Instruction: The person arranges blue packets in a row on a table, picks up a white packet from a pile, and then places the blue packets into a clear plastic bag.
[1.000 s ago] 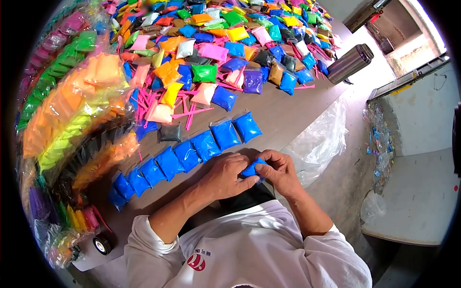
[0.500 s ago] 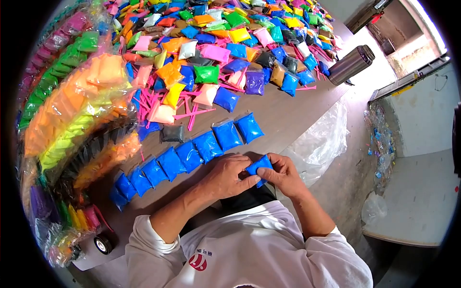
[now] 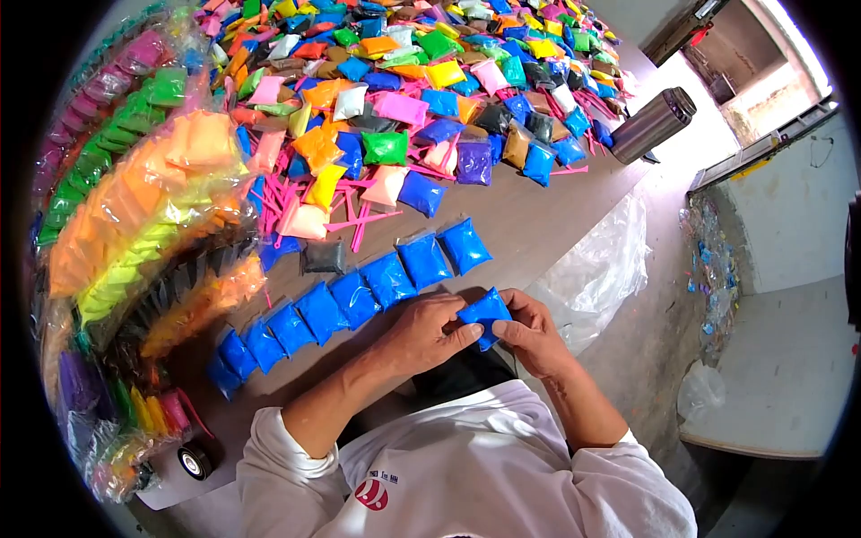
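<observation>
Near the table's front edge, a small blue packet [image 3: 485,312] in clear plastic is held between both hands. My left hand [image 3: 434,330] grips its left side, thumb along the lower edge. On its right side my right hand [image 3: 531,330] is closed, with the thumb pressed near the packet's lower corner. Some of the fingers are hidden behind the packet. Just beyond my hands, a slanting row of several similar blue packets [image 3: 387,279] lies on the table [image 3: 529,215], overlapping at its left end. A black packet [image 3: 323,257] lies behind the row.
A large heap of many-coloured packets [image 3: 386,148] with pink plastic sticks [image 3: 359,235] covers the far table. Bagged packets [image 3: 134,206] are stacked at left. A steel flask [image 3: 655,124] stands far right, clear plastic sheeting [image 3: 601,260] hangs by the right edge, and a tape roll [image 3: 193,461] sits lower left.
The right thumb has moved down from the packet's face to its lower edge, so more of the blue shows. Both hands stay in nearly the same place; the row is unchanged.
</observation>
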`<state>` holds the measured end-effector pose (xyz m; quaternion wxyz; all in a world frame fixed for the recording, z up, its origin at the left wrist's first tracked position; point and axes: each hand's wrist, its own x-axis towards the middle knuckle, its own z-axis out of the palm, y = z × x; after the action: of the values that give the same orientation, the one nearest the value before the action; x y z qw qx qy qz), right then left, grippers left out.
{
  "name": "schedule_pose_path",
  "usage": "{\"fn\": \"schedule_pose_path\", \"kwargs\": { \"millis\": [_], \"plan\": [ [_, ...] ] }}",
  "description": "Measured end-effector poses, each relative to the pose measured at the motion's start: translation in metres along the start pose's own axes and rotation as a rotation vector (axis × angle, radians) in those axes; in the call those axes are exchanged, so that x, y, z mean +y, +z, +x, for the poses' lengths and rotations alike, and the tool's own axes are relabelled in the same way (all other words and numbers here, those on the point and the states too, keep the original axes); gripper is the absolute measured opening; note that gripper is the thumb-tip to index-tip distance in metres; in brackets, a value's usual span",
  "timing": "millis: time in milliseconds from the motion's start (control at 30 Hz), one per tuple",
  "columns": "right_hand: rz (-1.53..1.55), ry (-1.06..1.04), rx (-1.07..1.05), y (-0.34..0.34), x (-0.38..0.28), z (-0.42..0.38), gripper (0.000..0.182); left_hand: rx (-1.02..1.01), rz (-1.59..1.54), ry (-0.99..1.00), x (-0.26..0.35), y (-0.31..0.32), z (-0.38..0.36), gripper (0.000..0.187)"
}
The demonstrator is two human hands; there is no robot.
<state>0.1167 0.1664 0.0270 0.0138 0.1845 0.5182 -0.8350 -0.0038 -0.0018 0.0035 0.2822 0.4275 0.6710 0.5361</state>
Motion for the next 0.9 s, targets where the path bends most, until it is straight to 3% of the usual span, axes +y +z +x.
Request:
{"fn": "schedule_pose_path", "kwargs": {
  "millis": [67, 167, 233, 367, 433, 567, 767, 900],
  "plan": [
    [0.065, -0.012, -0.002, -0.006, 0.006, -0.003, 0.022, 0.036, -0.037, 0.014, 0.002, 0.000, 0.000, 0.030],
    [-0.002, -0.017, -0.016, -0.018, 0.011, -0.004, 0.030, -0.081, 0.016, -0.064, 0.006, -0.004, -0.001, 0.033],
    [-0.109, -0.063, -0.082, -0.023, 0.009, -0.004, 0.030, -0.050, 0.043, 0.122, -0.003, 0.000, -0.002, 0.031],
    [-0.302, 0.034, -0.131, -0.024, -0.005, -0.001, 0.030, -0.097, 0.075, 0.105, 0.000, -0.003, -0.001, 0.030],
    [-0.003, -0.057, -0.031, -0.013, -0.002, 0.000, 0.025, -0.067, 0.035, -0.086, 0.005, -0.004, -0.002, 0.029],
    [0.120, -0.051, -0.023, -0.016, 0.012, -0.002, 0.020, -0.063, 0.023, -0.071, 0.002, -0.002, -0.002, 0.029],
    [-0.047, -0.094, -0.076, -0.017, 0.003, 0.001, 0.018, -0.063, 0.059, 0.008, 0.002, -0.001, -0.003, 0.034],
    [-0.279, 0.012, -0.147, -0.028, -0.015, 0.005, 0.017, -0.088, 0.071, 0.090, 0.001, -0.004, -0.002, 0.036]
  ]
}}
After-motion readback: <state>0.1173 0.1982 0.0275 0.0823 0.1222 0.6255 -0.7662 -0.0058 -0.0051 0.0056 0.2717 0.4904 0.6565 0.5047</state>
